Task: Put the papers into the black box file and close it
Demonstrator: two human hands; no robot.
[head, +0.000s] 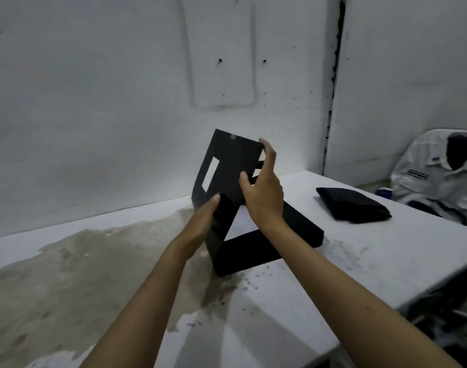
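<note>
The black box file (pixel 256 251) lies flat on the white table (pixel 359 256), its base towards me and to the right. Its lid (pixel 227 166) stands raised and tilted, with a white label window on its spine. White papers (pixel 243 221) show inside the base under the lid. My left hand (pixel 203 221) rests flat against the lid's near side, fingers together. My right hand (pixel 264 189) holds the lid's right edge, thumb on the front and fingers behind.
A folded black cloth (pixel 354 205) lies on the table to the right of the file. White clothing (pixel 439 171) is heaped on a seat at the far right. A brownish stain (pixel 94 261) covers the table's left. A white wall stands close behind.
</note>
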